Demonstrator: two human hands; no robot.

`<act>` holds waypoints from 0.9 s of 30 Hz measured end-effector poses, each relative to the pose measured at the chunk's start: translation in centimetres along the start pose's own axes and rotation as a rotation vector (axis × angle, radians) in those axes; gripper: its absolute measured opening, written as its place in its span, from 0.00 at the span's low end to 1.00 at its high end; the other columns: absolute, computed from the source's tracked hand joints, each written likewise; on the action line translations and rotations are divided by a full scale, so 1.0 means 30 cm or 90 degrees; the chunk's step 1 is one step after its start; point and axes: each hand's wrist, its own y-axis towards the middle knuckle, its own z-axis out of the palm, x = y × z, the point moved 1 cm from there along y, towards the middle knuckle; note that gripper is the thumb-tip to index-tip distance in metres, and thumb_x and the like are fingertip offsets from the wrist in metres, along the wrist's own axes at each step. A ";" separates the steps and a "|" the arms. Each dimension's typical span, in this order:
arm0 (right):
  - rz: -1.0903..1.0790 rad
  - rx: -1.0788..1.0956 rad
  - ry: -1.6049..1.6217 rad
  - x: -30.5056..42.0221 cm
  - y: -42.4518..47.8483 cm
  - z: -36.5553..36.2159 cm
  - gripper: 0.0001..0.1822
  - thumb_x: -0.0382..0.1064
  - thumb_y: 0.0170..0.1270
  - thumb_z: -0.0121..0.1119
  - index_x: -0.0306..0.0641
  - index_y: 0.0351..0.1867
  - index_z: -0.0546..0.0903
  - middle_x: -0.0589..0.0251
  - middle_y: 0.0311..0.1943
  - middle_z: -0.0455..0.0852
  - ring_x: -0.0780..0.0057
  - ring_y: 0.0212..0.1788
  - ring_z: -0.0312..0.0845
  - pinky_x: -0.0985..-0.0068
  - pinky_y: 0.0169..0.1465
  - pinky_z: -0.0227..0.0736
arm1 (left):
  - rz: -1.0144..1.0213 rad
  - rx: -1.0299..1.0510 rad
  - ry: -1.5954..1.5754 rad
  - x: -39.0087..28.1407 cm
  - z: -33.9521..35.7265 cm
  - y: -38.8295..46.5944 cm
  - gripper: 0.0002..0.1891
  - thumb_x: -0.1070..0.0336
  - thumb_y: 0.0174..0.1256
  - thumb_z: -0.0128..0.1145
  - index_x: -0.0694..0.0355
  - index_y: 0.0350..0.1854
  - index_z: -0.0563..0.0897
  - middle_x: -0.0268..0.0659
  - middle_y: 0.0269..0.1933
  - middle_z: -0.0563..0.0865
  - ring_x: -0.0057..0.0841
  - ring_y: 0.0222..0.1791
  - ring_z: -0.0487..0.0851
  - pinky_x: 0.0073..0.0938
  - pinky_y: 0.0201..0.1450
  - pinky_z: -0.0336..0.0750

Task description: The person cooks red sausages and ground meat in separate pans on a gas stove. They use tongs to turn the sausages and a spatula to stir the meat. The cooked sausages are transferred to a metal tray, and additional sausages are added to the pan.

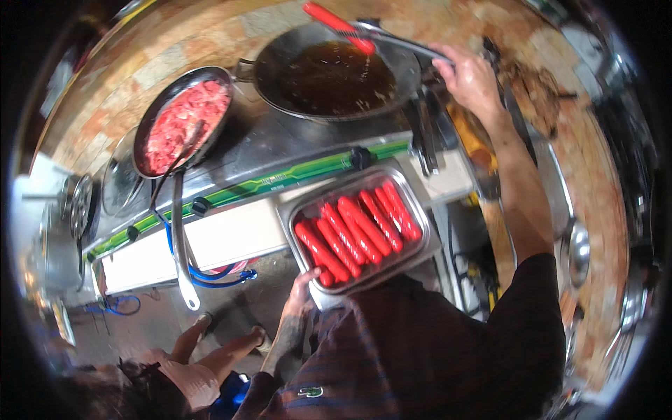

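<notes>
My right hand (469,81) grips metal tongs (404,43) over the far right side of a wide pan (268,89). Between the tongs' jaws is one bright red sausage (328,20), held slantwise above the pan. Dark, glossy liquid (336,79), apparently oil, fills the pan's bottom. Low in front of me, my left hand (303,289) clasps the near left corner of a rectangular stainless steel tray (426,218), thumb over the rim. Several shiny red sausages (359,231) lie side by side in that tray.
Left of the wide pan, a frying pan (137,142) holds pinkish-red chopped food (181,121) and a spoon; its long handle (181,252) juts towards me. The green-fronted gas stove (278,180) has black knobs. Another person (184,373) is at lower left. Browned meat (535,94) lies on the right counter.
</notes>
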 end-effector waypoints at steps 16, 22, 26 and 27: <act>0.346 0.005 0.039 0.580 -1.104 -0.202 0.15 0.37 0.64 0.63 0.41 0.52 0.82 0.53 0.36 0.85 0.56 0.31 0.83 0.66 0.33 0.76 | 0.089 0.118 0.055 -0.013 0.059 0.041 0.32 0.66 0.55 0.63 0.66 0.65 0.71 0.47 0.57 0.82 0.43 0.56 0.81 0.46 0.63 0.74; 0.482 0.202 0.086 0.688 -1.259 -0.257 0.17 0.41 0.63 0.63 0.45 0.54 0.80 0.56 0.39 0.86 0.52 0.39 0.85 0.59 0.41 0.80 | 0.054 0.152 0.129 0.016 0.022 -0.014 0.35 0.63 0.53 0.64 0.62 0.67 0.70 0.43 0.57 0.83 0.40 0.55 0.83 0.48 0.61 0.76; 0.515 0.171 0.206 0.627 -1.340 -0.460 0.15 0.36 0.62 0.63 0.41 0.51 0.83 0.52 0.43 0.87 0.52 0.46 0.84 0.61 0.49 0.79 | 0.044 0.186 0.131 0.100 -0.001 -0.028 0.39 0.64 0.51 0.64 0.61 0.70 0.67 0.43 0.59 0.81 0.41 0.57 0.81 0.47 0.64 0.74; 0.536 0.196 0.216 0.609 -1.357 -0.526 0.15 0.35 0.62 0.62 0.41 0.50 0.84 0.52 0.44 0.87 0.52 0.46 0.84 0.61 0.50 0.79 | 0.029 0.198 0.124 0.129 -0.004 -0.021 0.39 0.64 0.51 0.64 0.61 0.70 0.67 0.43 0.59 0.81 0.41 0.57 0.81 0.47 0.65 0.74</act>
